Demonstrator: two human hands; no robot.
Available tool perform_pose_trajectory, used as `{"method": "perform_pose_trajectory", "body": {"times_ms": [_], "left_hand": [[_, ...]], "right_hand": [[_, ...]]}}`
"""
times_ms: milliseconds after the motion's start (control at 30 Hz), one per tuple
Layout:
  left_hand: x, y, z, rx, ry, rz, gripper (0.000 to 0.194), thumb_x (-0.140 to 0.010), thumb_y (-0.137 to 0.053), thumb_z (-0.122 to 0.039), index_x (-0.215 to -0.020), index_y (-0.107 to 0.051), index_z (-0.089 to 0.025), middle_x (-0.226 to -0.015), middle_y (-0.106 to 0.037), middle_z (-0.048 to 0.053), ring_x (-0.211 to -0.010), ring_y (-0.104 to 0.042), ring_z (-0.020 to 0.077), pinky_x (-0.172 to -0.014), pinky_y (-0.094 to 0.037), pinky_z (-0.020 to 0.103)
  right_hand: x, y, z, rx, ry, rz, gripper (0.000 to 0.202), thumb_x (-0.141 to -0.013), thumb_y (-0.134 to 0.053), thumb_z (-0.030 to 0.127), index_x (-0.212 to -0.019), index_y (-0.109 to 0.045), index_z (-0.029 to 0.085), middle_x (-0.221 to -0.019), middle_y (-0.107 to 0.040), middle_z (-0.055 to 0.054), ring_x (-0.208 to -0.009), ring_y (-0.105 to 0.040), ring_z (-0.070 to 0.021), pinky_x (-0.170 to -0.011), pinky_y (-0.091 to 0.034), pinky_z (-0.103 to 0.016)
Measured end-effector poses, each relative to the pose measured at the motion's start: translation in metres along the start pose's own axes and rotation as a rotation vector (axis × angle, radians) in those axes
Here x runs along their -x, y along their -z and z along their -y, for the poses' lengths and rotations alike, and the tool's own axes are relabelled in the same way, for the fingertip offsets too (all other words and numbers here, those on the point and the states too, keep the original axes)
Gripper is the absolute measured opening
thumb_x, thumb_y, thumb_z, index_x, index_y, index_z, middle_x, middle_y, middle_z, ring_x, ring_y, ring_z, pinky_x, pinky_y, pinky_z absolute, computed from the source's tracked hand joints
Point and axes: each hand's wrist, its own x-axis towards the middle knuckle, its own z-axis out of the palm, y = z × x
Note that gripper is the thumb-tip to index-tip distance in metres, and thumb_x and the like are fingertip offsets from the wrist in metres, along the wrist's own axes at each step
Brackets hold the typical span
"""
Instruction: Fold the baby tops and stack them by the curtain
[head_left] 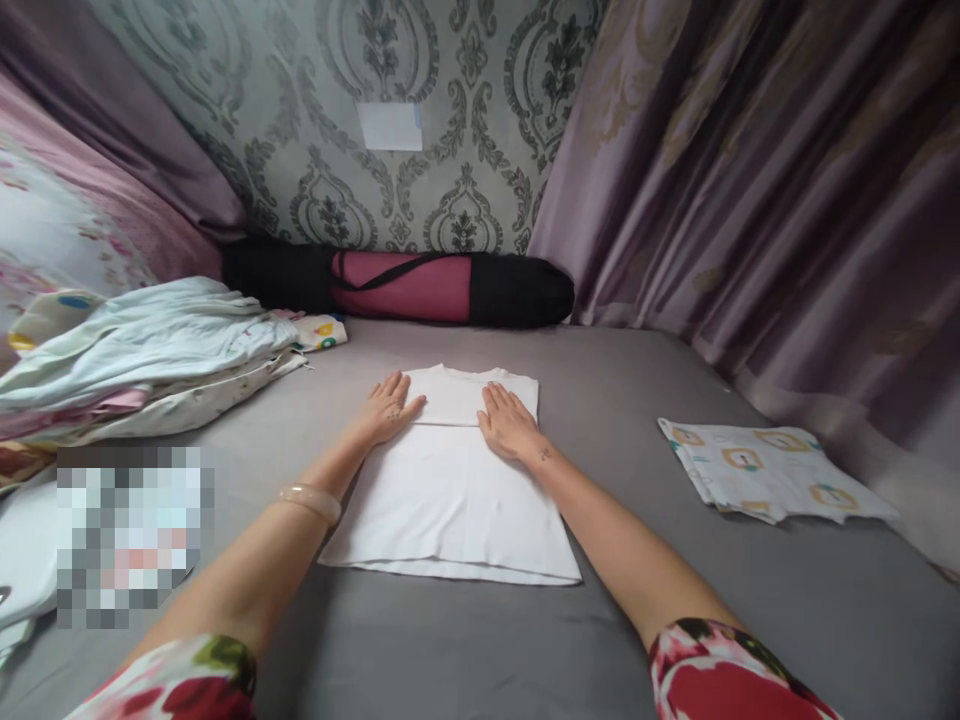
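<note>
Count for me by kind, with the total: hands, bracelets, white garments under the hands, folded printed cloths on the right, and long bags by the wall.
Hands, left hand and right hand: 2
Bracelet: 1
White garment: 1
Folded printed cloth: 1
Long bag: 1
Total: 6

Both arms reach forward, the left hand (390, 408) and right hand (510, 420) palms down, fingers extended, well apart.

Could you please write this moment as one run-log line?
left hand: palm down on white top | right hand: same | white top: spread on gray sheet | patterned cloth: folded, right side
</note>
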Motion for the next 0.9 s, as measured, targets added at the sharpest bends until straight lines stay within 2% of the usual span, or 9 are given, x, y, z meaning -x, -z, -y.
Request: {"method": "perform_pose_trajectory", "body": {"times_ms": [233, 400, 500, 600, 667, 767, 833, 900], "left_hand": [[0.005, 0.0, 0.015, -0.007, -0.045, 0.033, 0.077, -0.095, -0.013, -0.059, -0.154, -0.019, -0.01, -0.161, -0.013, 0.013, -0.149, -0.012, 0.0235, -0.119, -0.011, 0.043], [0.006, 0.007, 0.018, -0.045, -0.071, 0.094, 0.074, -0.096, -0.013, -0.056, -0.154, -0.016, -0.01, -0.161, -0.011, 0.014, -0.15, -0.009, 0.0219, -0.119, -0.01, 0.044], [0.007, 0.016, 0.01, -0.144, -0.079, 0.11, 0.073, -0.097, -0.018, -0.055, -0.152, -0.021, -0.007, -0.16, -0.016, 0.019, -0.149, -0.013, 0.0266, -0.118, -0.012, 0.049], [0.006, 0.023, -0.011, -0.231, -0.113, 0.007, 0.062, -0.099, -0.026, -0.045, -0.147, -0.033, -0.005, -0.156, -0.026, 0.022, -0.147, -0.021, 0.0304, -0.117, -0.014, 0.052], [0.002, 0.022, -0.031, -0.191, -0.136, -0.073, 0.053, -0.099, -0.027, -0.035, -0.144, -0.037, -0.006, -0.153, -0.034, 0.022, -0.143, -0.03, 0.0289, -0.116, -0.02, 0.048], [-0.005, 0.013, -0.056, -0.082, -0.127, -0.111, 0.045, -0.099, -0.028, -0.025, -0.138, -0.043, -0.009, -0.146, -0.045, 0.02, -0.136, -0.041, 0.025, -0.112, -0.031, 0.041], [-0.009, 0.005, -0.062, -0.06, -0.114, -0.117, 0.043, -0.099, -0.029, -0.023, -0.136, -0.046, -0.011, -0.145, -0.046, 0.019, -0.136, -0.041, 0.0243, -0.111, -0.032, 0.04], [-0.011, -0.002, -0.059, -0.06, -0.1, -0.114, 0.045, -0.1, -0.028, -0.028, -0.137, -0.045, -0.011, -0.148, -0.042, 0.019, -0.14, -0.036, 0.026, -0.113, -0.029, 0.042]], "right_hand": [[0.012, -0.003, -0.032, -0.054, 0.089, -0.036, 0.064, -0.098, -0.02, 0.038, -0.151, -0.028, 0.002, -0.16, -0.021, -0.013, -0.148, -0.014, -0.0209, -0.121, -0.009, -0.035], [0.014, -0.006, -0.038, -0.067, 0.097, -0.04, 0.064, -0.098, -0.02, 0.04, -0.152, -0.027, 0.004, -0.16, -0.02, -0.011, -0.148, -0.013, -0.0197, -0.121, -0.008, -0.034], [0.013, 0.0, -0.035, -0.061, 0.087, -0.004, 0.065, -0.098, -0.02, 0.04, -0.152, -0.026, 0.004, -0.161, -0.019, -0.012, -0.149, -0.013, -0.0209, -0.12, -0.009, -0.035], [0.009, 0.009, -0.02, -0.024, 0.031, 0.038, 0.062, -0.097, -0.023, 0.034, -0.151, -0.028, 0.003, -0.16, -0.02, -0.014, -0.148, -0.014, -0.0231, -0.12, -0.007, -0.039], [0.001, 0.011, 0.0, -0.001, 0.001, 0.011, 0.06, -0.096, -0.025, 0.03, -0.15, -0.03, 0.002, -0.159, -0.022, -0.015, -0.148, -0.015, -0.0237, -0.12, -0.005, -0.041], [-0.014, 0.005, 0.034, -0.003, 0.043, -0.048, 0.059, -0.096, -0.025, 0.027, -0.15, -0.03, 0.004, -0.159, -0.023, -0.012, -0.148, -0.014, -0.0223, -0.12, -0.005, -0.04], [-0.024, -0.001, 0.051, -0.01, 0.077, -0.024, 0.06, -0.096, -0.024, 0.027, -0.151, -0.028, 0.004, -0.16, -0.022, -0.012, -0.148, -0.013, -0.022, -0.12, -0.006, -0.04], [-0.03, -0.007, 0.058, -0.033, 0.084, -0.004, 0.061, -0.096, -0.023, 0.028, -0.151, -0.027, 0.002, -0.16, -0.02, -0.012, -0.148, -0.013, -0.0227, -0.12, -0.007, -0.041]]}}
